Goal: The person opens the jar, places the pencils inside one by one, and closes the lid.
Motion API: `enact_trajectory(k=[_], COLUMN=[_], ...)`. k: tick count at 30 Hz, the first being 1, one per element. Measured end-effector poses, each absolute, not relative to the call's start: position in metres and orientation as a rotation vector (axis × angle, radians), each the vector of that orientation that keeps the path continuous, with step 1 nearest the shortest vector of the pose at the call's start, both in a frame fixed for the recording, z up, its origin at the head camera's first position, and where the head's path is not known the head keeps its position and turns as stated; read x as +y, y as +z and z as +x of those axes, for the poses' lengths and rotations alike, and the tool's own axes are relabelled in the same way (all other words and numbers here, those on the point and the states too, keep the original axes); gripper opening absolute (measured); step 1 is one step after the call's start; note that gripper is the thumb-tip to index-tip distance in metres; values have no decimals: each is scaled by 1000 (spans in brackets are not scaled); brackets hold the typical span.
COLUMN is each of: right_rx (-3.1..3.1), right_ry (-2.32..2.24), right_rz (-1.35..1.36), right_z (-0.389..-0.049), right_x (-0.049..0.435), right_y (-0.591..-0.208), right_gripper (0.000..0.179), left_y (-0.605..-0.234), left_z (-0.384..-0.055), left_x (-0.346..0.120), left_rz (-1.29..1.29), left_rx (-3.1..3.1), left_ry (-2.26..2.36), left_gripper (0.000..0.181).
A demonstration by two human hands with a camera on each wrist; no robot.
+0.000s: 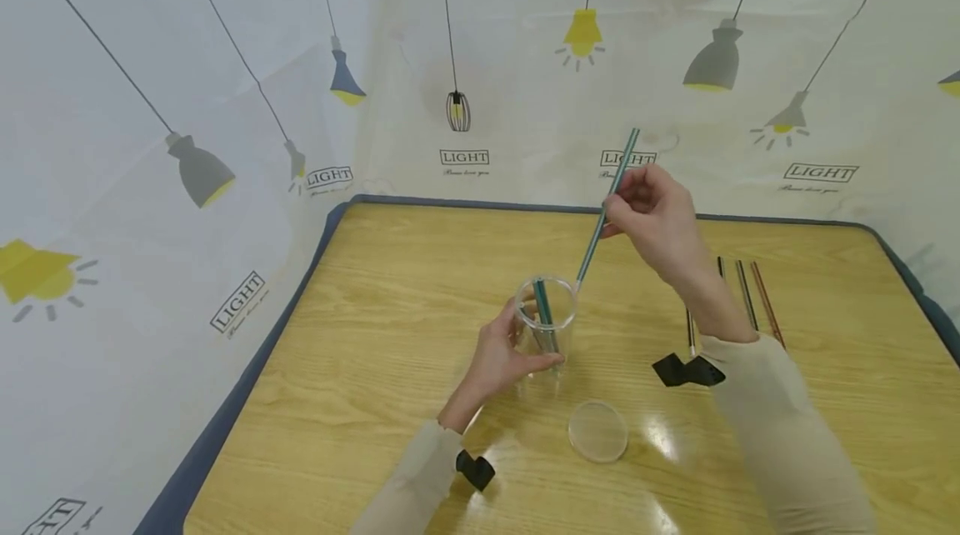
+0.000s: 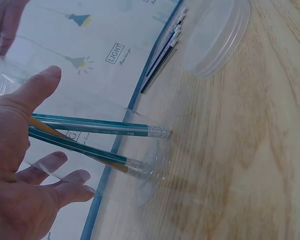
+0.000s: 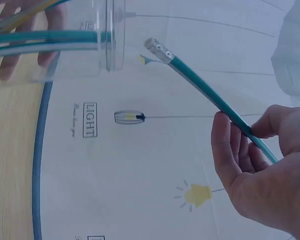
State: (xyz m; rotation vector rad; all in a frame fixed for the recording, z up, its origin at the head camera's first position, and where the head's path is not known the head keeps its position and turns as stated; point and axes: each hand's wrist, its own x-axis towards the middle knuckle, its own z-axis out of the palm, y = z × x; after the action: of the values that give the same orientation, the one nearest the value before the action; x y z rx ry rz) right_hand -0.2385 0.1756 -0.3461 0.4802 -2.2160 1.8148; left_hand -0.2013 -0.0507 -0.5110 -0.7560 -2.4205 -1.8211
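My left hand (image 1: 501, 358) grips a clear plastic jar (image 1: 525, 333) around its side, fingers on one side and thumb on the other. Inside it stand several pencils (image 2: 97, 128), green ones and a yellow one, with their eraser ends at the bottom. Between thumb and fingers, my right hand (image 1: 660, 222) pinches a green pencil (image 3: 205, 92) up in the air. That pencil slants, its metal-banded eraser end pointing down beside the jar's rim in the head view. In the right wrist view this end is apart from the jar's mouth.
A round clear lid (image 1: 597, 432) lies on the wooden table (image 1: 360, 402) in front of the jar. Several more pencils (image 1: 767, 302), dark and reddish, lie at the right, partly behind my right forearm. A lamp-printed sheet (image 1: 525, 127) hangs behind the table's back edge.
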Motion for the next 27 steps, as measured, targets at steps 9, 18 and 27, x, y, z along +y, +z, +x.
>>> enact_trajectory(k=[9, 18, 27], right_rx=[-2316, -2484, -2589], right_ry=[1837, 1731, 1595], right_rz=[556, 594, 617], right_z=[-230, -229, -230], right_x=[143, 136, 136], right_y=[-362, -371, -374], right_gripper=[19, 17, 12], left_y=[-510, -508, -508], left_z=[-201, -201, -201], left_x=[-50, -51, -51], left_rz=[-761, -743, -767], left_rx=[-2429, -2433, -2429], left_ry=[-1813, -1808, -1789], left_gripper=[86, 87, 86])
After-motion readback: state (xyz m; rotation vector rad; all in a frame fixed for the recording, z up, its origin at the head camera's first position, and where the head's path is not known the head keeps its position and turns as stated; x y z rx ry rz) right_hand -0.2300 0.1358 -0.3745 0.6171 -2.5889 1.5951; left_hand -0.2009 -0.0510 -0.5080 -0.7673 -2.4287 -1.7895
